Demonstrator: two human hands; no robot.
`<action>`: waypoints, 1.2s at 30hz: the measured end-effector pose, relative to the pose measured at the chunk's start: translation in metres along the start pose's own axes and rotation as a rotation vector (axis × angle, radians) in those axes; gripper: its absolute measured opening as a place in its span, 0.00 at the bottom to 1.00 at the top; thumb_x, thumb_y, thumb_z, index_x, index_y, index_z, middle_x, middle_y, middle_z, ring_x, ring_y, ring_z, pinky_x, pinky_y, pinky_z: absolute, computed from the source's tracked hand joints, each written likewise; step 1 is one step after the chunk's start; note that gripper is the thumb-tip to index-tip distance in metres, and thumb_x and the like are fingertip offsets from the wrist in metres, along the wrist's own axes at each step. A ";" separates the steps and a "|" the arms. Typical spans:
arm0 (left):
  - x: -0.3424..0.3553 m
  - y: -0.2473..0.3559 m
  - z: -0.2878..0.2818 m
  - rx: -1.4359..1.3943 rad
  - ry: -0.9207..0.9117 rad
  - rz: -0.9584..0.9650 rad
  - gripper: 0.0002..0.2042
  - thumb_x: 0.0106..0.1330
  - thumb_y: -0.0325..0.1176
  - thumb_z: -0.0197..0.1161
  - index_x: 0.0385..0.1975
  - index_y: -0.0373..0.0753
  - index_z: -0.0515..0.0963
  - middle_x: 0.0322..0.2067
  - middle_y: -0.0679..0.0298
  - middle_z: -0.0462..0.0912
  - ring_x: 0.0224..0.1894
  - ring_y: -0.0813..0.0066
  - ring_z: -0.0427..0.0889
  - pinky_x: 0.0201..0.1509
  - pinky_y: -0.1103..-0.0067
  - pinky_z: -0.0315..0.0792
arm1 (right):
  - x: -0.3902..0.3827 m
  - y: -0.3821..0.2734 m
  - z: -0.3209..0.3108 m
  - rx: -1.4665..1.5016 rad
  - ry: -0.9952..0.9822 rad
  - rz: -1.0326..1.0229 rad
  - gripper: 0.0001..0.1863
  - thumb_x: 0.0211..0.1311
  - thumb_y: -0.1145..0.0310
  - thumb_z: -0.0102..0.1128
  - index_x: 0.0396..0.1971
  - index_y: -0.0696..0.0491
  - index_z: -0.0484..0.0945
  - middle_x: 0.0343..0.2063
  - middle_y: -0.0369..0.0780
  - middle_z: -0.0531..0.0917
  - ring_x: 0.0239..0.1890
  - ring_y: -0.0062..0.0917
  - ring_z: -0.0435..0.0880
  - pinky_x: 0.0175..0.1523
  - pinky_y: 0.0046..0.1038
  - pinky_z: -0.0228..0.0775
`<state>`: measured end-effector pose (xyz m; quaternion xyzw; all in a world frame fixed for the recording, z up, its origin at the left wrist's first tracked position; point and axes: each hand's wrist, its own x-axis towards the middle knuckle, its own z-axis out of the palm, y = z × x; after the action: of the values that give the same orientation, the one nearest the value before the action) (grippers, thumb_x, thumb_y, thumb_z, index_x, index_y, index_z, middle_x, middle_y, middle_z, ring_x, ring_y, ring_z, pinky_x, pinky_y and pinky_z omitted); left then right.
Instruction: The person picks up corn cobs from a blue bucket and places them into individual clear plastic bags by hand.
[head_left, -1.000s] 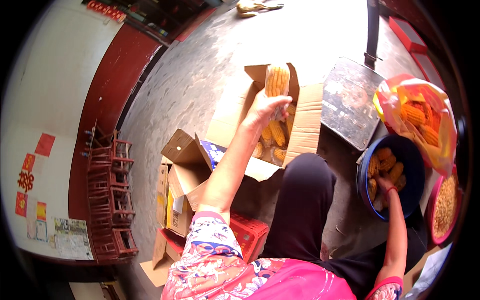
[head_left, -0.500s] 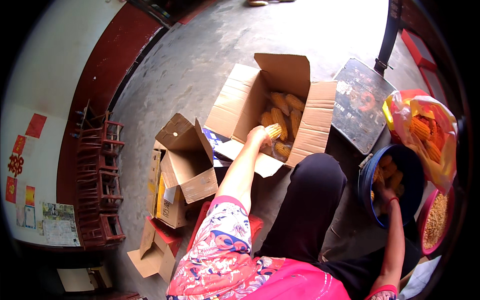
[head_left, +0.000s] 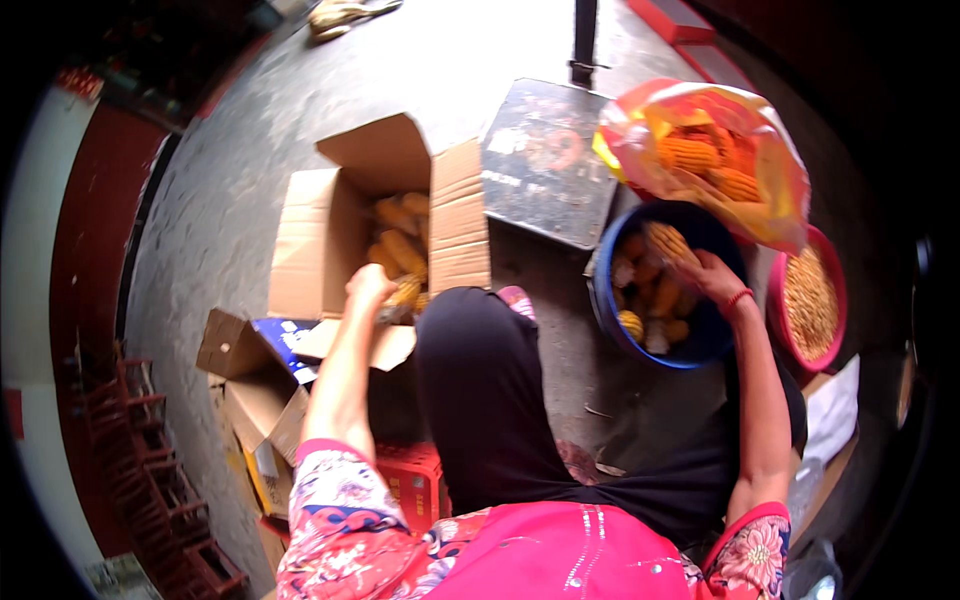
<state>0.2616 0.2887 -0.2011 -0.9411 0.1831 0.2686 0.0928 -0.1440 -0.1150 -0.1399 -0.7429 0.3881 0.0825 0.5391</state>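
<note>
R hand (head_left: 715, 278) grips ridged cob (head_left: 668, 241) over rnd blue bucket (head_left: 708, 222), right; L hand (head_left: 370, 284) at cardbd box (head_left: 460, 222), left, grip unclear.

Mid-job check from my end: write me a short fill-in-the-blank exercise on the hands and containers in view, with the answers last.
The right hand holds a ridged yellow corn cob at a round bucket whose colour is ____.
The left hand is at an open brown box made of ____.
A round pink basin with loose yellow corn kernels stands to the bucket's ____ in the picture.
The thin wristband behind the right hand is coloured ____.

Missing words: blue; cardboard; right; red.
</note>
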 end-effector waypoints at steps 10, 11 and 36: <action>-0.161 0.224 -0.177 -0.970 0.018 0.976 0.25 0.60 0.43 0.61 0.52 0.33 0.70 0.45 0.58 0.78 0.48 0.75 0.74 0.53 0.80 0.66 | -0.093 -0.088 -0.033 0.617 -0.137 -0.474 0.26 0.64 0.57 0.51 0.58 0.54 0.63 0.31 0.25 0.71 0.27 0.07 0.63 0.33 0.11 0.57; -0.182 0.244 -0.184 -0.997 -0.023 1.034 0.26 0.61 0.45 0.60 0.54 0.34 0.68 0.46 0.59 0.77 0.49 0.76 0.73 0.55 0.80 0.65 | -0.099 -0.095 -0.031 0.625 -0.136 -0.483 0.26 0.64 0.57 0.51 0.58 0.54 0.63 0.31 0.25 0.71 0.27 0.07 0.63 0.33 0.11 0.57; -0.233 0.342 -0.134 -0.863 0.826 1.361 0.11 0.43 0.30 0.72 0.25 0.38 0.76 0.26 0.64 0.76 0.34 0.74 0.75 0.42 0.77 0.68 | -0.086 -0.098 0.004 0.353 0.679 -0.699 0.27 0.63 0.66 0.54 0.58 0.61 0.58 0.49 0.42 0.72 0.51 0.22 0.71 0.55 0.23 0.63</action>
<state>0.0064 0.0072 0.0110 -0.6038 0.6021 -0.0483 -0.5201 -0.1369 -0.0583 -0.0227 -0.7107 0.2780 -0.4151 0.4953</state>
